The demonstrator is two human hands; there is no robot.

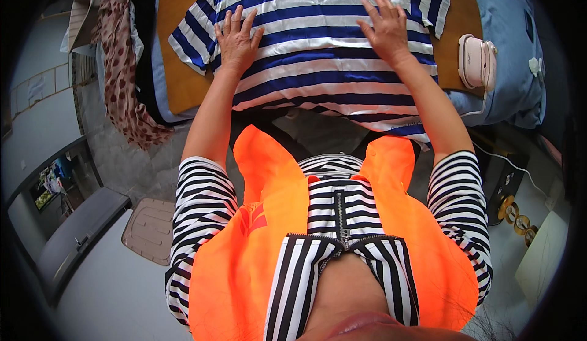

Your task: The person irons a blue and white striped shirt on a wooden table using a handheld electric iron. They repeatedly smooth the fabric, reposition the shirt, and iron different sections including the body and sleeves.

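Note:
A blue and white striped short-sleeved shirt lies spread over a brown mat, its lower edge hanging over the near side. My left hand rests flat on the shirt near the left sleeve, fingers apart. On the shirt's right part lies my right hand, also with fingers spread and nothing gripped. A pink handheld iron or steamer with a white cord stands at the mat's right edge, to the right of my right hand.
The brown mat covers a light blue cloth. A polka-dotted scarf and a black garment hang at the left. The cord runs down at the right, past round gold-coloured objects. A brown lid-like panel is at lower left.

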